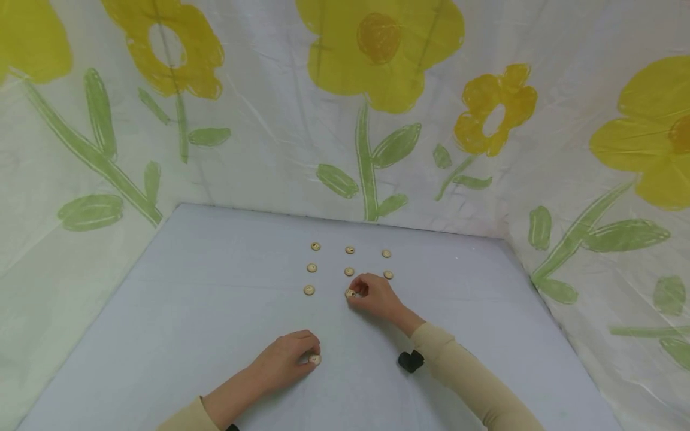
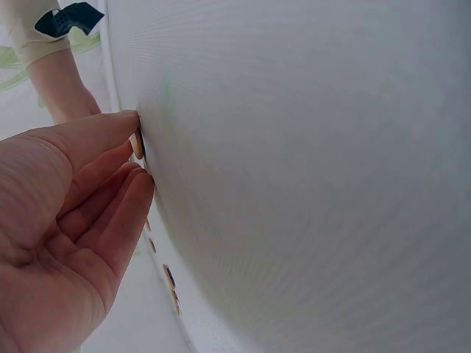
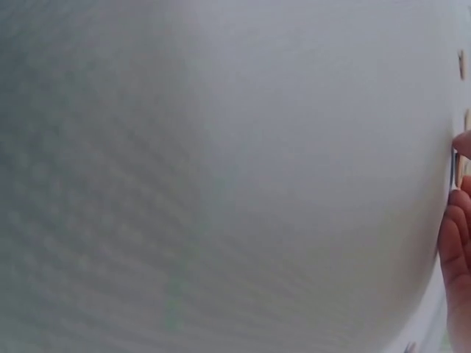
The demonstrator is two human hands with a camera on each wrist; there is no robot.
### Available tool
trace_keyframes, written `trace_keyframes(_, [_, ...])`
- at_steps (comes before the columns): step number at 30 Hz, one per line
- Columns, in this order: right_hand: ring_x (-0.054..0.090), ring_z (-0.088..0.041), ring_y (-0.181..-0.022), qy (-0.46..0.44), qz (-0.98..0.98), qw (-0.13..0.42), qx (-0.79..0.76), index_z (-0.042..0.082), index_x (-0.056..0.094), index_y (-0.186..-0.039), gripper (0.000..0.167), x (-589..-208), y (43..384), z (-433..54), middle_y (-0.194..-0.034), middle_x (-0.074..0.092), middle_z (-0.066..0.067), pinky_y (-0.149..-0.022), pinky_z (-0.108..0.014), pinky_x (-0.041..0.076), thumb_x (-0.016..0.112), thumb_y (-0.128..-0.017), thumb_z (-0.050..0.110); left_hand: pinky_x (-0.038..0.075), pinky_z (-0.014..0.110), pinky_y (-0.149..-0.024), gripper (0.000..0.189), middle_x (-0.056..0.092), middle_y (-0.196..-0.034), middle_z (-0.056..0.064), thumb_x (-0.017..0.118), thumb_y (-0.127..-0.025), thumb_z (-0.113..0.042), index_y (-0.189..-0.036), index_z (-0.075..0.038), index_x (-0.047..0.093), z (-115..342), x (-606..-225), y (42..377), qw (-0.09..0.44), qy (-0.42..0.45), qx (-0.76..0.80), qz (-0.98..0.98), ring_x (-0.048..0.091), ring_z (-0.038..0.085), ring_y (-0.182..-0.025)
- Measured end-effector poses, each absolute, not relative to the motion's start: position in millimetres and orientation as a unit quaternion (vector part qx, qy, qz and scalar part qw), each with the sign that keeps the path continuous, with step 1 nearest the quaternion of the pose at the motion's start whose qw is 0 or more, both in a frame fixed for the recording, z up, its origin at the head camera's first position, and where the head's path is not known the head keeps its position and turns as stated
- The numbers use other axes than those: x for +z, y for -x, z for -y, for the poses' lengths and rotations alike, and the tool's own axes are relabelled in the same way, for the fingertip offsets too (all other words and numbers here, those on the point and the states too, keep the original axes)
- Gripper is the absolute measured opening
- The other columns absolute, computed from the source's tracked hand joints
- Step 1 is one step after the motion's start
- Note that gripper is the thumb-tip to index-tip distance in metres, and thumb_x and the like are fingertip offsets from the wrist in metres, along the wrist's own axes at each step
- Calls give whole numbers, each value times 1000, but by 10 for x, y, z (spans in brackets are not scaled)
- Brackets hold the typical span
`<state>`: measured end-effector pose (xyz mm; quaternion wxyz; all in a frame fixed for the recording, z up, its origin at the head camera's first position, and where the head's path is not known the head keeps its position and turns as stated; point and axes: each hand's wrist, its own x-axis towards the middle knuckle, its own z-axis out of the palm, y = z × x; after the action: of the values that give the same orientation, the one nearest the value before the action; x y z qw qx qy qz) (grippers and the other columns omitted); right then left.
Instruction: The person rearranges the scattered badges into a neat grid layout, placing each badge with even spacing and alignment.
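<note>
My right hand (image 1: 377, 296) pinches a small round wooden disc (image 1: 350, 293) at the middle of the nearest row on the table. Thumb and finger hold its edges, and the disc stays close over the cloth. Nearer the front edge, my left hand (image 1: 286, 361) pinches another wooden disc (image 1: 315, 360) between thumb and fingers. In the left wrist view this disc (image 2: 137, 143) is seen edge-on, partly covered by the fingers. To the left of my right hand lies a disc (image 1: 309, 290) with dark marks on its face.
Several similar discs lie in rows farther back, including one at the back left (image 1: 315, 246) and one at the right (image 1: 388, 275). A pale cloth covers the table (image 1: 215, 257). White sheets painted with yellow flowers (image 1: 269, 149) enclose its back and sides.
</note>
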<state>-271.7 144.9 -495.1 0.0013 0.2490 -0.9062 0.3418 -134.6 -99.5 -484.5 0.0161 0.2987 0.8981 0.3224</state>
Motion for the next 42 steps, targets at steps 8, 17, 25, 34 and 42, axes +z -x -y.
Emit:
trace_keyframes(8, [54,-12,-76,-243,909,-13,338,10,68,-93,14,-4918,2721,-1445,-82,60,2,-68,-27,46,76,-82,14,51,33,-82,16,64,-97,-6,76,-81,-6,-90,-13,65,998,-4846,1351,12,-306,322,-896,62,13,-94])
trace_keyframes(17, [52,-11,-75,-235,913,-20,333,11,68,-93,15,-4928,2741,-1455,-80,58,4,-67,-26,45,77,-83,17,52,32,-81,17,64,-97,-6,76,-81,-5,-90,-14,65,995,-4839,1350,10,-306,321,-896,62,12,-94])
trace_keyframes(25, [53,-11,-76,-239,908,-12,343,11,68,-96,19,-4957,2719,-1495,-82,59,4,-68,-26,46,78,-82,19,51,32,-81,15,63,-97,-7,75,-82,-6,-90,-14,65,993,-4826,1354,19,-306,326,-894,62,11,-93])
trace_keyframes(34, [57,-10,-78,-224,902,-3,370,11,68,-98,23,-5011,2658,-1540,-86,62,4,-71,-26,49,80,-81,21,51,32,-81,16,63,-96,-8,75,-82,-5,-89,-14,64,995,-4815,1354,25,-303,327,-895,61,11,-92])
trace_keyframes(42, [59,-9,-81,-203,897,-3,392,14,68,-99,21,-5033,2554,-1582,-88,63,7,-72,-25,50,79,-82,20,51,32,-82,15,64,-96,-8,75,-82,-7,-89,-16,65,996,-4849,1358,23,-296,325,-898,62,12,-94])
